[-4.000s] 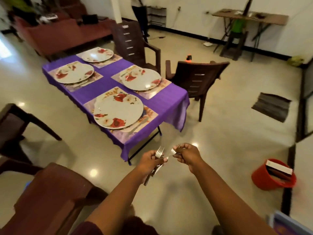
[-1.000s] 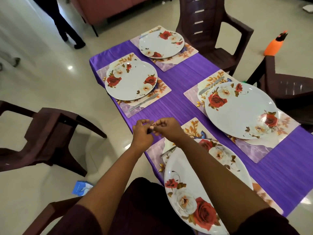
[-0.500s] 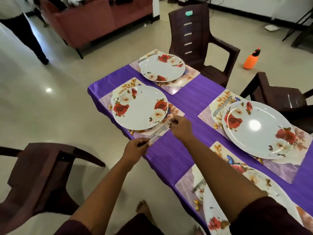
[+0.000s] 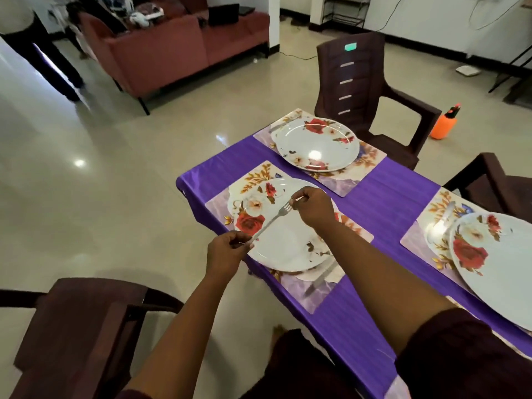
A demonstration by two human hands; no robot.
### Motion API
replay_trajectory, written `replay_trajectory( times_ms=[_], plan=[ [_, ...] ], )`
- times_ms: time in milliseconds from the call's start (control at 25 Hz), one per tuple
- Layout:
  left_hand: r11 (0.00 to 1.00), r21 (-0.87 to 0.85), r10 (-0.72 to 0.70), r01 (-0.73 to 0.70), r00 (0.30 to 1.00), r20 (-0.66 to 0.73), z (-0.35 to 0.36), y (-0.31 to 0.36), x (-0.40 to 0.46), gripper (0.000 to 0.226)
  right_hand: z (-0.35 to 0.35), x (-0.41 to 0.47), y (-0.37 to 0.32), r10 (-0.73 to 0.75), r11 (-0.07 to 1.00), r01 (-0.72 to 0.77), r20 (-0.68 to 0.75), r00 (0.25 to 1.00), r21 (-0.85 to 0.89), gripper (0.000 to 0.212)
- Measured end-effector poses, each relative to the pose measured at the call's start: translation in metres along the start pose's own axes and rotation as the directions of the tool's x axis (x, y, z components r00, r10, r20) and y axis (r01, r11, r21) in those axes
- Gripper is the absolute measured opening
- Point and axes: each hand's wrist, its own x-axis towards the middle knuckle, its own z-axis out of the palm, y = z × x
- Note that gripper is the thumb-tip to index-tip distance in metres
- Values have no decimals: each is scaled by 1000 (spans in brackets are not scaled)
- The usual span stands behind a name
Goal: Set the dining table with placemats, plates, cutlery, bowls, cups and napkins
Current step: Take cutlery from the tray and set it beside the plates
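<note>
Silver metal catches the light: a slim fork [image 4: 270, 221] hangs in the air above the near floral plate [image 4: 283, 249], held at both ends. The left hand [image 4: 226, 253] curls round the handle end, fingers closed on it; the right hand [image 4: 312, 207] pinches at the tines, thumb and forefinger tight. The plate is glossy white, round, printed with red roses, and it sits on a rectangular placemat [image 4: 312, 295] of pale purple with gold leaves. A table knife [image 4: 321, 279] lies on that mat by the plate's near rim, half tucked under it and blurred. Beneath everything runs a shiny purple tablecloth [image 4: 388, 203], ribbed with fine stripes. A second plate [image 4: 316, 146] rests at the far corner; a third plate [image 4: 495, 263] is cut off at the right edge, with something pale and metallic beside it that I cannot make out. Dark brown moulded plastic chairs [image 4: 361, 84] ring the table, one cropped at bottom left. An orange spray bottle [image 4: 443, 125] stands on the polished floor.
</note>
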Motion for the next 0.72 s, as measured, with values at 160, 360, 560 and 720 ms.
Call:
replay_trajectory(
  times_ms=[160,360,560,720],
  plan=[
    [999,43,-5,9,995,-96,-16,0,68,14,37,63,-26,-85,995,87,33,996,-56,15],
    [986,145,-70,78,996,-64,-34,2,151,11,77,129,-45,-30,991,36,47,998,-133,15],
    [947,320,-43,29,998,37,-30,-5,210,19,99,177,-44,54,969,-29,98,994,-245,13],
    [879,472,-13,-71,985,173,-19,-20,231,21,110,194,-38,111,946,-71,113,987,-315,14]
  ],
)
